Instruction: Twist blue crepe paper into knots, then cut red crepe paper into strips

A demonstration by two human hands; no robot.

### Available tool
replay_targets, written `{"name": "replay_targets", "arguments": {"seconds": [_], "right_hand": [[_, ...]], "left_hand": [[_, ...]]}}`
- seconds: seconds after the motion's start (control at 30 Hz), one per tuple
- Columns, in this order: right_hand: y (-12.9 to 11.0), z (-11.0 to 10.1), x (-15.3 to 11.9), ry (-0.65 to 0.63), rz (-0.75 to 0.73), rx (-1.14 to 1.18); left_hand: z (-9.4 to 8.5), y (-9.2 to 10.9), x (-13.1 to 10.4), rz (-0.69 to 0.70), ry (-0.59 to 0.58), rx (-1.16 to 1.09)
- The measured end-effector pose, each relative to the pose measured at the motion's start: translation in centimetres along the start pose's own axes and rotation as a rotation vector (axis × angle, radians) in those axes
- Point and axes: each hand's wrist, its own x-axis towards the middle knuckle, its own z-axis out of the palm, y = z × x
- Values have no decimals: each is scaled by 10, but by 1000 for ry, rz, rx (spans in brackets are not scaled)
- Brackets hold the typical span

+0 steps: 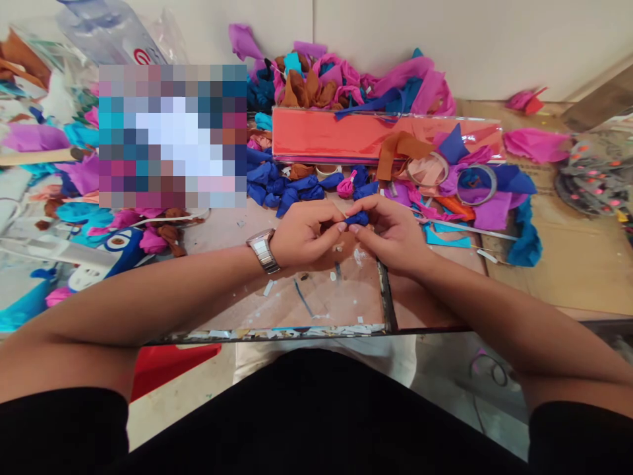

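Between the fingertips of both hands is a small bunched piece of dark blue crepe paper (pixel 357 218). My left hand (pixel 306 231), with a metal watch (pixel 264 251) on its wrist, pinches its left end. My right hand (pixel 393 231) grips the other side with thumb and fingers. Fingers cover part of the piece. Just behind the hands lies a row of similar blue bunched pieces (pixel 291 191), with a pink one (pixel 347 185) among them. Paper scraps and a thin dark strip (pixel 303 298) lie on the table in front.
Behind stands a long red pack (pixel 336 135) in clear wrapping, with a heap of coloured crepe paper (pixel 316 86) beyond. Tape rolls (pixel 476 185) sit at the right. A power strip (pixel 106 257) and a plastic bottle (pixel 109 30) are at left. Cardboard (pixel 583 264) covers the right side.
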Motion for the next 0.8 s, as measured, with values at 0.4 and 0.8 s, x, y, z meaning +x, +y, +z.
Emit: {"name": "replay_targets", "arguments": {"seconds": [0.4,0.8], "right_hand": [[0,-3,0,-4,-40,-67],[-7,1,2,-39,19,6]], "left_hand": [[1,-1,0,7,9,42],[1,-1,0,14,15,40]]}}
